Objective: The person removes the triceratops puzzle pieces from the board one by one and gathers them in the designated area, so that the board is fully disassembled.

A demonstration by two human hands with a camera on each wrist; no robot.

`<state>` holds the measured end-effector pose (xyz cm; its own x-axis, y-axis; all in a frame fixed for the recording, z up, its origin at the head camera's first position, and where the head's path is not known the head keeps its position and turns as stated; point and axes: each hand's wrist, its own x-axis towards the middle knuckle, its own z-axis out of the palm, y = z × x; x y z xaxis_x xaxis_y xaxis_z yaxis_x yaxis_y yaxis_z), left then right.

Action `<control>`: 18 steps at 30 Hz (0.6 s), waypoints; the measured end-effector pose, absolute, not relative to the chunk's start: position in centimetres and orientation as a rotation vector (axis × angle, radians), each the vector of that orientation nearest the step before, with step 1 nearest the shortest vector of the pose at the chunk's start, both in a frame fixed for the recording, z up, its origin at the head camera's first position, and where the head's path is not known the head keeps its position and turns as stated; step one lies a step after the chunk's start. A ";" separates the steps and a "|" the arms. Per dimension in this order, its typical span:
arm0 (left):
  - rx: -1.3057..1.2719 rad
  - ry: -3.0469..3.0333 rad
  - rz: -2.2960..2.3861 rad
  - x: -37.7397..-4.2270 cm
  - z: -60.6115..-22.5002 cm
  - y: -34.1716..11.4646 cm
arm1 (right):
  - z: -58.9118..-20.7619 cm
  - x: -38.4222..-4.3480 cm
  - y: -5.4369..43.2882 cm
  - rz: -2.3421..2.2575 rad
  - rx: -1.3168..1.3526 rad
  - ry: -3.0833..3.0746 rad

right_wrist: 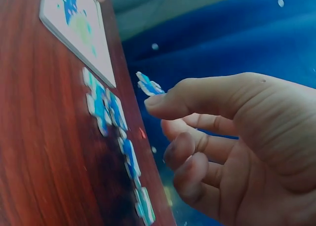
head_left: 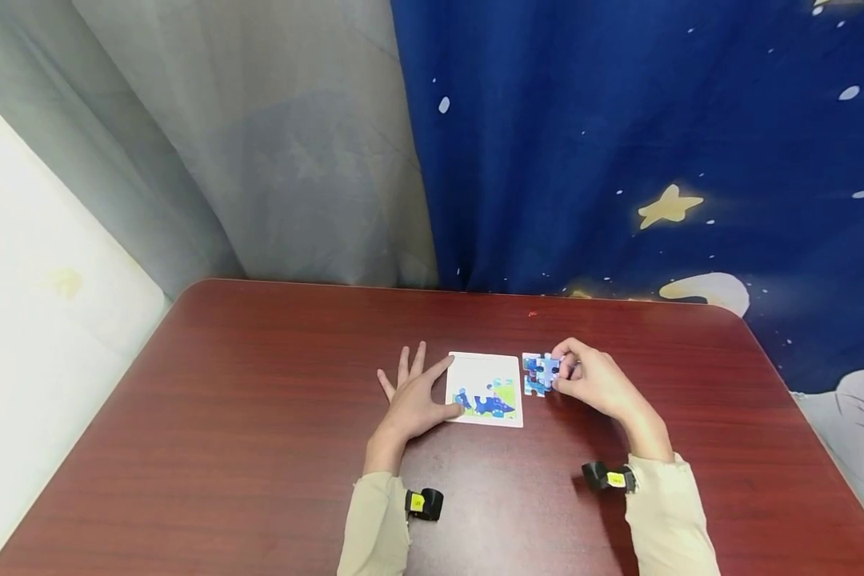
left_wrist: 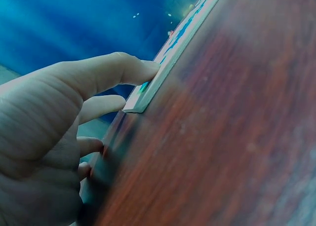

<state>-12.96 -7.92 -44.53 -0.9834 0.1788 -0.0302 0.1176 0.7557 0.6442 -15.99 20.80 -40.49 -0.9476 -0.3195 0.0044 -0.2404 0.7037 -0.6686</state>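
Observation:
My left hand [head_left: 412, 406] is spread along the left side of a white puzzle board [head_left: 468, 368], its thumb on the lower left border and its index finger at the upper left corner. Blue and green pieces showing a blue animal fill the board's lower part; its upper part is white. In the left wrist view, the thumb [left_wrist: 123, 68] lies on the board's rim [left_wrist: 170, 68]. My right hand [head_left: 601, 386] pinches a blue puzzle piece [right_wrist: 147, 85] between thumb and forefinger, raised above the table. Its other fingers curl in loosely.
Several loose puzzle pieces [right_wrist: 101, 105] lie just right of the board on the dark red wooden table [head_left: 259, 416]. A small red mark [head_left: 532, 314] shows near the table's back edge. Grey and blue curtains [head_left: 547, 144] hang behind the table.

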 end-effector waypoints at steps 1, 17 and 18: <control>0.241 2.857 1.042 -12.9 -44.5 -7.9 | -40.4 -16.0 21.1 -1.069 -0.451 2.784; 0.251 2.861 1.059 -12.9 -44.7 -8.0 | -41.4 -15.9 23.8 -1.129 -0.390 2.625; 0.251 2.860 1.060 -12.9 -44.6 -8.0 | -41.6 -15.9 23.9 -1.142 -0.391 2.614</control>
